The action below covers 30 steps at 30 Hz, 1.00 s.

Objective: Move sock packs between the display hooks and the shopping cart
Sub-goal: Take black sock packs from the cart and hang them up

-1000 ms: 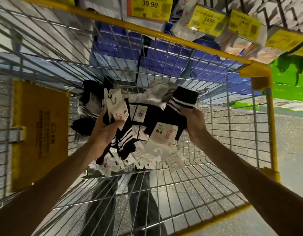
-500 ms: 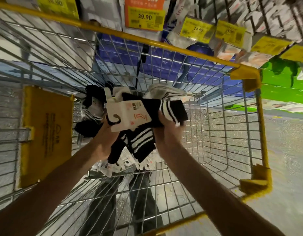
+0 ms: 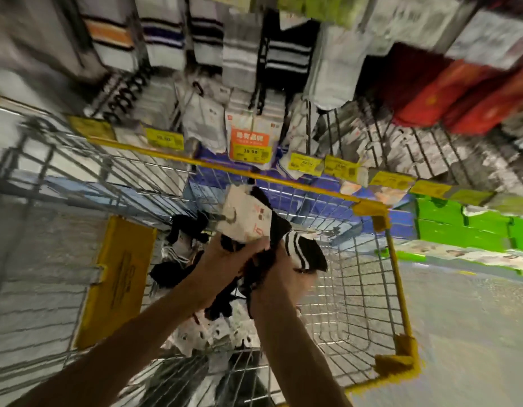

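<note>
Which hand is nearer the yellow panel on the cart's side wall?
Left. The left hand grips the sock bundle to the right of the yellow panel; the right hand grips it farther right.

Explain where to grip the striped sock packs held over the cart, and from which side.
Grip the sock packs by the soft black fabric, from below on the near side, as the left hand and right hand do. The stiff white card header points up and away, so its hanger cut-out is likely free for a hook.
</note>
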Available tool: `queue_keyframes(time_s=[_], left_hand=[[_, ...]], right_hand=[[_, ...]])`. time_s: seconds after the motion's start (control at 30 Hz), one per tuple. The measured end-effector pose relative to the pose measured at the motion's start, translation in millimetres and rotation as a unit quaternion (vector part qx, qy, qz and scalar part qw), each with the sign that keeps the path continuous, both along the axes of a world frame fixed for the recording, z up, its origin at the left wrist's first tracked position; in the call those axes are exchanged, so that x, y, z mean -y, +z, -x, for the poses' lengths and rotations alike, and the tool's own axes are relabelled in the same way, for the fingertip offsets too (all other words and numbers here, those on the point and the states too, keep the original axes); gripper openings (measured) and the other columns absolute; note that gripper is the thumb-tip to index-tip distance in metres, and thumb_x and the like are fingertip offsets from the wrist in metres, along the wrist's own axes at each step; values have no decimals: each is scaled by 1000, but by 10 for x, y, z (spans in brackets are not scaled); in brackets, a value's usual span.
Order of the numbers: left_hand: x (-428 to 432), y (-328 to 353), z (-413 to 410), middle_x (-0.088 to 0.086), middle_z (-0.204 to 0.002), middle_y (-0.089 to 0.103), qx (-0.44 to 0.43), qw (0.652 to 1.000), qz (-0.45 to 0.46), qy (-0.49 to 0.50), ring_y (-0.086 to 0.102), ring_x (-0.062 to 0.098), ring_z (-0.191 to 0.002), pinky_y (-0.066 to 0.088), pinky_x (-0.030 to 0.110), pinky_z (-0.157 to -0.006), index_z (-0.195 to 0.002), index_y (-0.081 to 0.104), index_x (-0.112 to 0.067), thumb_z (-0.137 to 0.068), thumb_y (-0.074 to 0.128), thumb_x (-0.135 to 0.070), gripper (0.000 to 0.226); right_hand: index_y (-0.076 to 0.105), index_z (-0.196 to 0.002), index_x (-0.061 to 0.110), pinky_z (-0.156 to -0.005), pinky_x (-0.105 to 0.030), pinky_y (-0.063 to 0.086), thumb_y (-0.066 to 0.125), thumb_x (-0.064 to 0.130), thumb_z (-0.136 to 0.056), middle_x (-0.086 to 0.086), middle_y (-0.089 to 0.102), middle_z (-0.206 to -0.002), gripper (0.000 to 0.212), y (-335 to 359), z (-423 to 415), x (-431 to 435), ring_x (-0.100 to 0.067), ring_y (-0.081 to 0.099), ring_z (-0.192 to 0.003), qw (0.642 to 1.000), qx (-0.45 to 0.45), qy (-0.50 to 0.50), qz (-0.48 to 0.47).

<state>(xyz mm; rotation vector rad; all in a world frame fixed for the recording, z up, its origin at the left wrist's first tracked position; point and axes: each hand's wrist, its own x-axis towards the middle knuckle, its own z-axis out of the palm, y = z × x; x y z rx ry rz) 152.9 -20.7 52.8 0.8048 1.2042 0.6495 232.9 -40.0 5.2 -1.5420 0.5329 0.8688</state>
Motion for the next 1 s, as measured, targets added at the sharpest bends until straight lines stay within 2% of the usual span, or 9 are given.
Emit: queue_keyframes(time_s=[0.13,0.23,0.33,0.43,0.53,0.63,0.8,0.9,1.0], left_hand=[[-150,453,41,-9,-109,68,-39,998,-38,12,64,10,-103,54,16,-78,-115,59,-28,-87,71,-10,35],[-273,921,97,-13,-102,69,-69,995,-70,-4,65,-1,-89,53,11,-70,-109,59,-28,-88,70,-8,31],[-414,1410,115,-5,-115,64,-82,993,-75,-26,61,13,-105,49,10,-71,-125,53,-18,-90,66,-4,40],[-497,1774,105,-5,-119,66,-112,989,-79,-60,60,20,-113,50,36,-95,-131,56,-24,-87,73,-17,48],[-501,2070,77,-11,-108,66,-119,986,-67,-96,60,19,-108,46,43,-104,-105,61,-36,-88,73,-21,25],[-432,2325,79,-2,-117,68,-117,987,-38,-103,62,23,-110,47,49,-104,-109,63,-34,-85,73,-25,27],[-377,2604,53,3,-126,61,-139,976,26,-168,57,21,-112,48,22,-82,-125,55,-15,-97,60,-21,28],[-365,2634,39,-6,-141,46,-135,972,32,-191,44,15,-128,39,20,-85,-141,47,-13,-99,57,-18,43],[-388,2569,27,1,-144,52,-126,979,13,-160,47,22,-132,39,30,-95,-142,48,-20,-95,64,-26,50]], right_hand=[[46,-126,14,-78,-49,60,79,2,-77,-16,66,-116,60,588,-153,59,-29,70,-95,992,-25,86,-91],[36,-137,16,-99,-47,48,83,10,-74,-17,53,-133,79,1113,-385,153,-32,58,-113,974,29,226,-13],[23,-150,18,-105,-42,37,85,24,-73,-20,34,-144,100,1542,-631,78,-34,38,-133,873,223,427,75],[35,-142,20,-93,-20,48,78,7,-80,1,47,-133,78,1956,-785,-137,-16,45,-130,788,242,559,-92],[42,-132,21,-79,-7,46,78,6,-80,22,51,-112,65,2352,-788,-319,17,51,-102,693,254,654,-168],[46,-131,16,-88,-26,52,87,26,-71,14,60,-115,74,2499,-737,-353,-8,59,-115,657,300,670,-171],[39,-131,17,-76,-14,51,86,20,-72,20,57,-109,75,2431,-750,-307,-4,59,-104,697,269,644,-164],[39,-126,14,-89,-38,55,90,36,-62,7,61,-112,85,2373,-753,-275,-16,62,-108,779,219,573,-132],[47,-123,16,-78,-43,59,87,33,-69,9,62,-102,69,2414,-815,-328,-13,63,-95,810,184,548,-94]])
